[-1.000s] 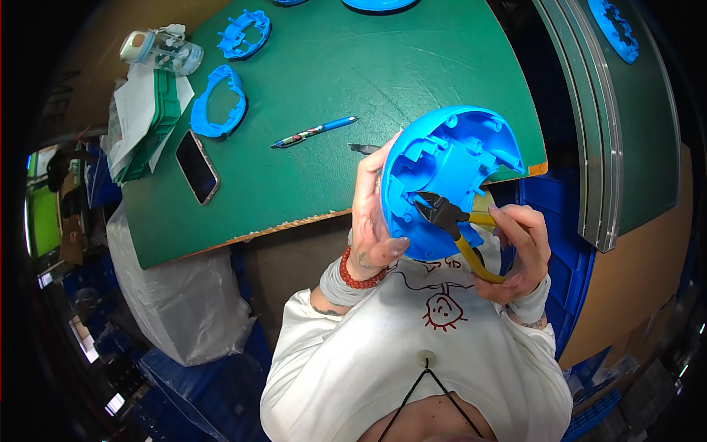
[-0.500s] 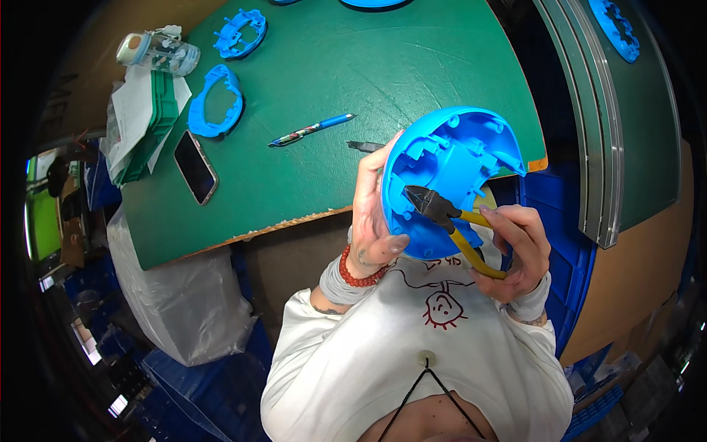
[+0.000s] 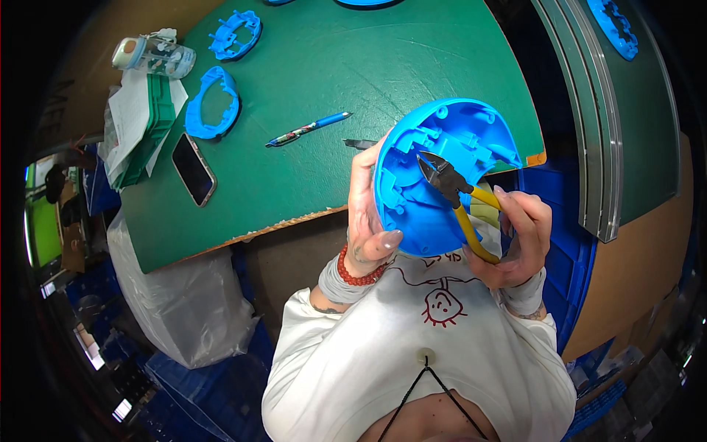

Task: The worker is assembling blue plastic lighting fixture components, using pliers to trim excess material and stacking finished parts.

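A blue plastic shell [image 3: 434, 221], rounded and hollow with posts and ribs inside, is tilted with its inside toward me. My left hand [image 3: 366, 199] grips its left rim, thumb at the lower edge and fingers behind. In my right hand [image 3: 526, 239] are yellow-handled side cutters [image 3: 451, 182], their dark jaws parted over the shell's interior. Whether the jaws touch any rib I cannot tell. Beyond my left fingers, a dark narrow tool [image 3: 359, 144] lies partly hidden on the green table [image 3: 309, 191].
Left of the shell lie a pen [image 3: 309, 130], a phone [image 3: 194, 169] and blue plastic rings [image 3: 213, 103]. A clear bottle [image 3: 155, 56] and papers beside a green tray [image 3: 157, 118] are at the far left. Metal rails [image 3: 589, 110] run along the right; a plastic bag [image 3: 180, 295] hangs below the table.
The cutters' jaws have swung up and away from the shell's left inner wall and opened wider. The shell and my left hand have shifted slightly left and up.
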### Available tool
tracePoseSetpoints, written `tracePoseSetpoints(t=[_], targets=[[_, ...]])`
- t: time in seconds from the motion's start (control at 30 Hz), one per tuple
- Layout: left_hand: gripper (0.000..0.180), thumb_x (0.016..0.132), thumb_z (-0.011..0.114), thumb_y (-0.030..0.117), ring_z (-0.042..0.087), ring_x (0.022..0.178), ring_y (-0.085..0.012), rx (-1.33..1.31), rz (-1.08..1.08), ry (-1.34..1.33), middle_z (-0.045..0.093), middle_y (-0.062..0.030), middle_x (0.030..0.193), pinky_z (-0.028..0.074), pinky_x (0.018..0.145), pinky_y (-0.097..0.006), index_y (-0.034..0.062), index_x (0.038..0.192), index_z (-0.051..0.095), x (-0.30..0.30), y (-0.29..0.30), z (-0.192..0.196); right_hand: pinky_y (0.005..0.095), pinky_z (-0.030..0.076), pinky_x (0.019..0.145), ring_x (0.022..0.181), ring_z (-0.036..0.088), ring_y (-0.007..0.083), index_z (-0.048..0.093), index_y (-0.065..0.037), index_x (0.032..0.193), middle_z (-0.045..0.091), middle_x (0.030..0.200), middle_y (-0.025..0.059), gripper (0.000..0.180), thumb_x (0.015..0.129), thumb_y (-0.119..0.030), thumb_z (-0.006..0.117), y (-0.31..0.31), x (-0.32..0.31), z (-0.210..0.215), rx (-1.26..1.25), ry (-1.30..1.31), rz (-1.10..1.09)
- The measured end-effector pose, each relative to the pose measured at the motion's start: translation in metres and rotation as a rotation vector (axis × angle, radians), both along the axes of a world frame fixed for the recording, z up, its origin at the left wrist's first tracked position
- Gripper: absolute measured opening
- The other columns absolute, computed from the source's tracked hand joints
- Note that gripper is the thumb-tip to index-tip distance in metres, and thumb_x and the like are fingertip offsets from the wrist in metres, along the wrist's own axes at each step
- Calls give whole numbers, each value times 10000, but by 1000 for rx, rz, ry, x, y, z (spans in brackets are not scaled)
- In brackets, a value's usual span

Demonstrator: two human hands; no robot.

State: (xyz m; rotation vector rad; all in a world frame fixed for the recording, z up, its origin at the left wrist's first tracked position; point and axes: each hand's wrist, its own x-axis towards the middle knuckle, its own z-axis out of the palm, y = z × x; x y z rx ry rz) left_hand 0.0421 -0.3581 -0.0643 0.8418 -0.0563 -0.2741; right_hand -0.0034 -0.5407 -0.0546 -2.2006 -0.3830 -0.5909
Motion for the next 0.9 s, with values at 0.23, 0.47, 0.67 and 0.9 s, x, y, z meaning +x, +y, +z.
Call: tracePoseSetpoints(t=[0.23, 0.47, 0.67, 0.9], targets=[[927, 613, 712, 289, 334, 1247, -291, -3, -3, -55, 291, -183, 1326, 293, 1041, -421, 10, 1326, 188, 5, -2, 0, 229, 344, 551, 658, 405, 116, 538, 19, 1138, 477, 983, 69, 645, 526, -102, 703, -2, 6, 2, 31, 8, 35], [947, 611, 711, 281, 316, 1259, -284, 4, -20, -68, 280, -196, 1353, 236, 1058, -401, -43, 1329, 187, 9, 4, -16, 234, 369, 564, 679, 452, 142, 556, 34, 1108, 492, 973, 99, 624, 503, -11, 703, -10, 10, 3, 120, 97, 93], [869, 641, 679, 278, 361, 1221, -265, 69, 42, -52, 349, -182, 1300, 284, 1029, -391, -12, 1324, 227, 21, 17, -9, 225, 376, 573, 701, 477, 149, 582, 37, 1066, 538, 973, 111, 618, 464, 15, 720, 0, 21, -2, 221, 127, 268], [510, 759, 494, 186, 459, 1134, -295, -75, 501, 20, 478, -115, 1212, 364, 963, -500, 38, 1238, 400, 37, 84, -15, 310, 397, 774, 967, 459, 230, 487, 55, 1181, 471, 1097, 142, 605, 616, -77, 656, -7, 52, -16, 396, 137, -15]])
